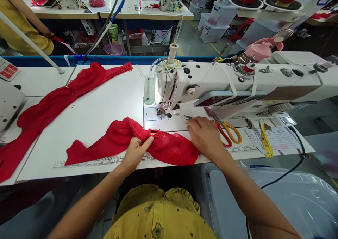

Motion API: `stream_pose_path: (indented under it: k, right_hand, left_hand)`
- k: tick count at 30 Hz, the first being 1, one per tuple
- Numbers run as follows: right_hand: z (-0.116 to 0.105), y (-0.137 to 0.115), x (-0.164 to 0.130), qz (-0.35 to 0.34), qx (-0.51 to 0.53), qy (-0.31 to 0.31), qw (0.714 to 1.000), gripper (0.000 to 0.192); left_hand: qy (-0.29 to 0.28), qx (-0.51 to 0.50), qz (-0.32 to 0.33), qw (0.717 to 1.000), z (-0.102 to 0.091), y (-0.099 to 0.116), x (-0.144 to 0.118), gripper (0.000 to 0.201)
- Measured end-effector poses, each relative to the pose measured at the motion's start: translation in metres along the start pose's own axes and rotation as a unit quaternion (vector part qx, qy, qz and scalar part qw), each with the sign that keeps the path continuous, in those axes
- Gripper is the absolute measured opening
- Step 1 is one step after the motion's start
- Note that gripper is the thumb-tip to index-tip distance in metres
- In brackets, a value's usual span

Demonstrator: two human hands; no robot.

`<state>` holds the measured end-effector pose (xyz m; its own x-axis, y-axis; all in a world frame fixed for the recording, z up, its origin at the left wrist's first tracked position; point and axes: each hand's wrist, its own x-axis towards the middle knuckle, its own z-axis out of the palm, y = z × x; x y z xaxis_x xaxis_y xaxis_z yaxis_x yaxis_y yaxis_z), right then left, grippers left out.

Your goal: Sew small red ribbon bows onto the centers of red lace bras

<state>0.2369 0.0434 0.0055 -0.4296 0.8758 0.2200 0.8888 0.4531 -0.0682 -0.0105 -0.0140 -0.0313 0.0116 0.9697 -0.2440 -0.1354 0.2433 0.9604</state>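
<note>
A red bra piece (174,148) with moulded cups lies along the front edge of the white sewing table, over a printed ruler. My left hand (136,152) pinches it at the gathered middle between thumb and fingers. My right hand (203,135) lies over the machine bed beside the right cup, fingers stretched to the left. A small pointed metal tip (188,117) shows just past its fingertips; the rest of that tool is hidden. Right of this hand rest scissors (229,132) with red and orange handle loops. The sewing machine's needle area (161,112) is just behind the fabric.
A long red fabric piece (50,106) stretches across the table at left. The white sewing machine (200,78) fills the right side. A yellow tape measure (266,140) lies on a paper. A plastic bin (277,196) stands below at right. Another person (22,24) is at far left.
</note>
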Motion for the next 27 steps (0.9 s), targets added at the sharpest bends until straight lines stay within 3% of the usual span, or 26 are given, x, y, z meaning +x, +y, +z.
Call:
stream_pose_path:
  k: [3,7,10,12,14,16,18,21,27]
  right_hand:
    - [0.011,0.031,-0.002,0.065,-0.123,-0.014,0.99,0.029]
    - [0.019,0.049,-0.002,0.07,-0.124,-0.048,0.989,0.03]
    - [0.018,0.049,0.0,0.054,-0.125,-0.022,0.99,0.033]
    - [0.013,0.041,-0.001,0.039,-0.079,0.008,0.996,0.033]
    - [0.004,0.027,-0.004,0.032,0.047,0.02,0.998,0.031]
    - [-0.008,0.008,-0.009,0.029,0.21,-0.03,0.977,0.026]
    - [-0.017,-0.013,-0.012,0.033,0.312,-0.127,0.941,0.022]
    - [-0.022,-0.036,-0.011,0.047,0.328,-0.206,0.921,0.031]
    - [-0.013,-0.044,-0.004,0.052,0.331,-0.213,0.918,0.038]
  left_hand:
    - [-0.005,-0.017,-0.002,1.0,0.001,0.0,-0.001,0.032]
    - [-0.016,-0.038,0.0,0.999,0.002,0.001,-0.001,0.038]
    - [-0.017,-0.047,-0.003,0.999,0.003,0.0,-0.001,0.039]
    - [-0.019,-0.056,-0.006,0.998,0.002,-0.001,0.0,0.039]
    - [-0.022,-0.07,-0.01,0.997,0.001,-0.003,0.001,0.04]
    - [-0.026,-0.082,-0.012,0.996,0.001,-0.004,0.002,0.042]
    - [-0.028,-0.089,-0.012,0.996,0.001,-0.004,0.002,0.044]
    - [-0.035,-0.093,-0.011,0.995,0.002,-0.003,0.001,0.045]
    - [-0.038,-0.074,-0.005,0.997,0.002,-0.001,0.001,0.043]
